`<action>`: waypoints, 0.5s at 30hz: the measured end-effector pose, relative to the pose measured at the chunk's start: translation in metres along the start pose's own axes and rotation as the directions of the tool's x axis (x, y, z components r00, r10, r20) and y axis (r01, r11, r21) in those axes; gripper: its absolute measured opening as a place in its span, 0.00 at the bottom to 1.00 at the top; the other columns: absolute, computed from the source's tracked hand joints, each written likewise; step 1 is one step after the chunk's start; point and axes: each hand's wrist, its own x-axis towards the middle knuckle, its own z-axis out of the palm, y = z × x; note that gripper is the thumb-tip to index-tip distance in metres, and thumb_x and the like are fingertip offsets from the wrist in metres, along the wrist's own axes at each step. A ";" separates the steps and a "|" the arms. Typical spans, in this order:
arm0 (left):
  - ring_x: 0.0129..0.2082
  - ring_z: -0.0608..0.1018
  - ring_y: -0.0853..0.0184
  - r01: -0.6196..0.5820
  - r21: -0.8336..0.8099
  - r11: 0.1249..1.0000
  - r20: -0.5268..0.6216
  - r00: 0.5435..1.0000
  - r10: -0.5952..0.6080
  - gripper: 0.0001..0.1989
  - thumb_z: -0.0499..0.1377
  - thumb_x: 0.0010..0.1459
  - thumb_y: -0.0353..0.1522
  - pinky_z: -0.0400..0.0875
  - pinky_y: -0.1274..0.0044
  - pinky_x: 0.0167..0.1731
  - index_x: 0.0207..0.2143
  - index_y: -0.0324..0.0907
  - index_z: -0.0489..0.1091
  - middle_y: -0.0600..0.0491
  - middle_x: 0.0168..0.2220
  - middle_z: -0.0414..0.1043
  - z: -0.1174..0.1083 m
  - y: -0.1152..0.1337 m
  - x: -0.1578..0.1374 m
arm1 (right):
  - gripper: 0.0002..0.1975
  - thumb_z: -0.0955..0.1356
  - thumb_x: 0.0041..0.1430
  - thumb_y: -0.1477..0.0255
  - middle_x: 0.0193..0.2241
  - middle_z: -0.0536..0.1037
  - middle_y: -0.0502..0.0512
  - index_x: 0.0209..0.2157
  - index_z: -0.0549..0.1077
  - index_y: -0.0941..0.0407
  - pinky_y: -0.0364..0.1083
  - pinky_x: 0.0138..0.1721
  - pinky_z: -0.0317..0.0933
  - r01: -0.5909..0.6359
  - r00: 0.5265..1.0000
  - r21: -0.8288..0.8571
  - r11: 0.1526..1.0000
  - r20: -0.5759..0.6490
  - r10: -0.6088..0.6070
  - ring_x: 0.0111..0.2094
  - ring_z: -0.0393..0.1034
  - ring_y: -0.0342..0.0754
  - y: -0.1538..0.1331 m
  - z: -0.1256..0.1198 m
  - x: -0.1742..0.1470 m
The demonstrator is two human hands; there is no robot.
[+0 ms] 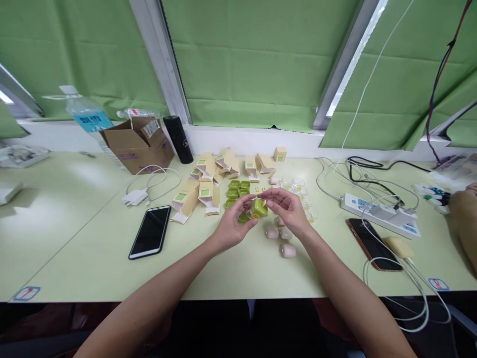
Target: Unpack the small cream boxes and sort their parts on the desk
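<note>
Between my two hands, above the middle of the table, is a small green case (260, 208) with yellow parts and what looks like clear plastic around its lower side. The fingers and thumb of my left hand (234, 226) grip it from the left. My right hand (292, 211) pinches it at the upper right, its fingertips partly hiding it. Just behind lie green square cups (234, 192) in rows and a few tiny yellow pieces (263, 189). Several pale pink rounded pieces (288, 250) rest below my right hand, and clear plastic shells (298, 183) lie beyond it.
Opened cream cartons (186, 199) lie at the back left of the hands. A phone (150, 232), a charger (134, 197), a brown box (137, 146) and a black tumbler (178, 139) stand or lie left. Rightward are a power strip (380, 215), cables, another phone (372, 243) and another person's arm (464, 219).
</note>
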 end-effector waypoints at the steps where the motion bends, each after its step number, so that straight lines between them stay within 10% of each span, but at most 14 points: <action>1: 0.62 0.75 0.57 -0.003 0.004 1.000 0.002 1.000 0.003 0.27 0.69 0.58 0.35 0.69 0.66 0.63 0.60 0.48 0.69 0.43 0.61 0.73 0.000 0.000 -0.001 | 0.19 0.77 0.54 0.54 0.41 0.84 0.58 0.39 0.79 0.53 0.53 0.49 0.73 0.008 1.000 -0.014 1.000 -0.017 -0.008 0.44 0.79 0.52 0.001 0.000 -0.001; 15: 0.64 0.73 0.51 0.058 -0.208 0.977 0.200 0.980 -0.016 0.29 0.70 0.58 0.37 0.67 0.62 0.63 0.61 0.44 0.70 0.41 0.63 0.71 -0.009 -0.016 0.003 | 0.06 0.75 0.60 0.66 0.41 0.82 0.55 0.32 0.79 0.52 0.52 0.51 0.68 0.193 0.976 -0.099 0.976 0.117 -0.181 0.46 0.76 0.51 0.002 -0.008 -0.001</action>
